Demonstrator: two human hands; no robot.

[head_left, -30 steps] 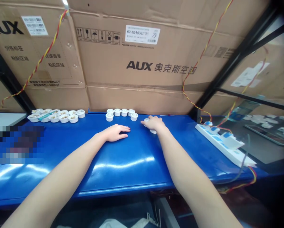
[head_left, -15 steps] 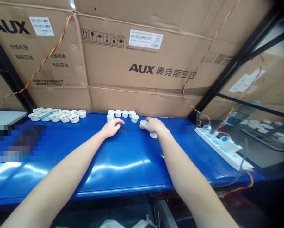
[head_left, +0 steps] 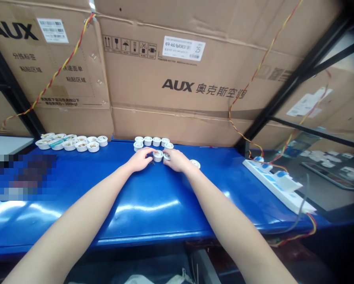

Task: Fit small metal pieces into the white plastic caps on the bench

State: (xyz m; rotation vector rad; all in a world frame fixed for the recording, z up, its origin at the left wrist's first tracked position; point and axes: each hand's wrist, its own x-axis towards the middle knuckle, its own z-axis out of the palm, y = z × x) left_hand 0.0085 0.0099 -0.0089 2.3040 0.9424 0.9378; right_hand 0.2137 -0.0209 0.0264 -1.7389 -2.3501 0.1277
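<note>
A small round white tub (head_left: 157,156) stands between my two hands on the blue tabletop. My left hand (head_left: 140,159) is at its left side, fingers curved and thumb apart; the fingertips meet or nearly meet its edge. Next to that tub is a second white tub (head_left: 166,156), with the fingers of my right hand (head_left: 178,161) closed on its right side. A few tiny dark pieces (head_left: 153,163) lie by my left thumb. Behind the hands sit several similar white tubs (head_left: 148,141). Another white tub (head_left: 195,163) is partly hidden behind my right wrist.
At the back left, several white tubs (head_left: 81,146) hold small brownish pieces, with a teal strip (head_left: 61,141) across some. A power strip (head_left: 280,187) lies on the right side of the blue tabletop (head_left: 153,189). Cardboard (head_left: 165,118) walls the back.
My right hand has moved left with its tub, close to my left hand. Two tubs now show between the hands. My left hand has shifted slightly right.
</note>
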